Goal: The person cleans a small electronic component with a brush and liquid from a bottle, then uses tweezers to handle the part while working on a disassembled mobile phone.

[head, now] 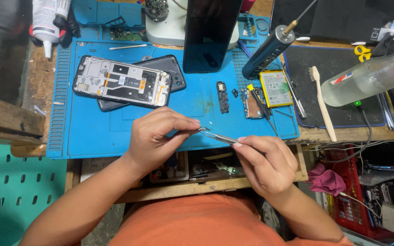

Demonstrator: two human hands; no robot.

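My right hand [265, 161] grips metal tweezers [220, 136], whose tips point left over the front edge of the blue work mat [92, 132]. My left hand [158, 134] pinches a tiny part at the tweezer tips; the part is too small to make out. An opened phone frame [121, 82] lies on the mat above my left hand, stacked on a dark back cover [176, 73]. A small circuit board [253, 104] and a black strip part [223, 96] lie further right on the mat.
A flat battery [275, 88], a toothbrush [322, 102], a clear bottle [370, 77] and a dark cylindrical tool [267, 51] lie at the right. A dark phone screen [208, 34] leans against a microscope base at the back. A glue bottle [45, 23] stands back left.
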